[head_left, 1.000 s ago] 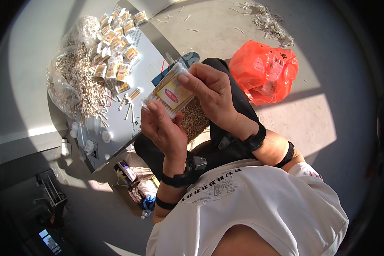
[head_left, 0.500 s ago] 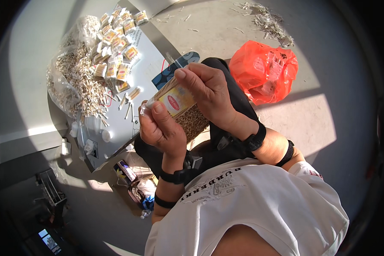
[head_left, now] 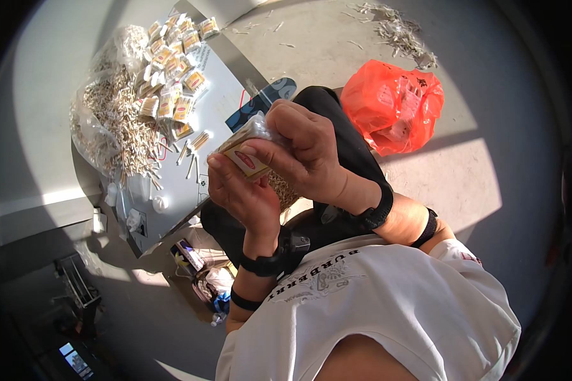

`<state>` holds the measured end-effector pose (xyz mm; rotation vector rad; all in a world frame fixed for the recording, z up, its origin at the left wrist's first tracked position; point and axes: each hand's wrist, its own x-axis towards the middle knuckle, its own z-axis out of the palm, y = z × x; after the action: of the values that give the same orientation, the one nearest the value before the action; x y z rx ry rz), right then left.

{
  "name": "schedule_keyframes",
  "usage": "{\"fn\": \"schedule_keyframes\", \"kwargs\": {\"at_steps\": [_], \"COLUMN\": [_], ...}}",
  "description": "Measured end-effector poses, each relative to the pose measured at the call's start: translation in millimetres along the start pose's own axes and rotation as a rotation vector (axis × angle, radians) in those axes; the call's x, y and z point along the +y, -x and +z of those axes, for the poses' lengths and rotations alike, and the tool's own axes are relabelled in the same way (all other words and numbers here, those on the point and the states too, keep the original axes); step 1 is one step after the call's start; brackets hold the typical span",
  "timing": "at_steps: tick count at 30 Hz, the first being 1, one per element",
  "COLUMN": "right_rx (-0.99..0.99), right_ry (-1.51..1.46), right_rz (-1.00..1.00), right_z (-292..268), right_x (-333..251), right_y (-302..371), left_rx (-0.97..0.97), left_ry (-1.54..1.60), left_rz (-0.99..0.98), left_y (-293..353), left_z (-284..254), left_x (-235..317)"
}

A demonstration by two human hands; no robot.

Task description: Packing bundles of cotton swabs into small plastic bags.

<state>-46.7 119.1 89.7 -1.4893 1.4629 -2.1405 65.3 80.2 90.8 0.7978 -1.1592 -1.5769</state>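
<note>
My left hand (head_left: 243, 202) and my right hand (head_left: 306, 151) are both closed on a clear plastic packet of cotton swabs (head_left: 246, 157) with a yellow and white label and a red oval. The left thumb and fingers pinch its lower left end. Across the label lies my right thumb, while the right fingers grip the bunched clear plastic at the top. Under the hands, a mass of cotton swabs (head_left: 283, 190) shows partly; what contains it is hidden. Left of the packet, several loose cotton swabs (head_left: 194, 147) lie on the grey tabletop (head_left: 225, 89).
Many filled packets (head_left: 171, 66) are heaped at the far left beside a clear bag spilling loose swabs (head_left: 124, 120). A dark blue patterned piece (head_left: 264, 103) lies near the tabletop's right edge. An orange-red plastic bag (head_left: 368, 95) stands right. More swabs (head_left: 403, 38) litter the floor behind it.
The packet has tilted from lying flat toward me to more upright, its top plastic now showing. My right thumb has moved down onto the label, and my right fingers have curled around the top.
</note>
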Motion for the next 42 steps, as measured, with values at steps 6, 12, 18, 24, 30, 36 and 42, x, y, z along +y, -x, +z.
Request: {"fn": "schedule_keyframes", "kwargs": {"at_steps": [6,12,18,24,30,36,42], "right_rx": [-0.040,-0.014,-0.075,-0.056,0.026,0.115,0.074], "right_ry": [-0.061,-0.118,-0.119,-0.272,-0.243,-0.341,-0.197], "right_rz": [0.189,0.169,0.232,0.378,0.387,0.474,0.192], "right_z": [-2.3,1.8,2.1,3.2,3.1,8.7,9.1], "right_x": [-8.3,0.8,-4.7,-0.9,-5.4,-11.7,4.9], "right_y": [-2.1,6.9,6.2,-1.2,-0.1,1.0,7.8], "left_rx": [0.028,0.060,0.040,0.114,0.126,0.106,0.139], "left_ry": [0.064,0.131,0.027,-0.051,-0.082,-0.277,0.044], "left_rz": [0.102,0.084,0.187,0.090,0.299,0.481,0.155], "left_y": [-7.4,-6.4,-10.8,-3.6,-4.9,-8.6,-7.6], "left_z": [1.1,-2.0,-6.4,2.7,8.6,1.1,8.6], "left_x": [0.3,-5.4,-5.8,2.9,-7.1,-11.3,-2.8]}}
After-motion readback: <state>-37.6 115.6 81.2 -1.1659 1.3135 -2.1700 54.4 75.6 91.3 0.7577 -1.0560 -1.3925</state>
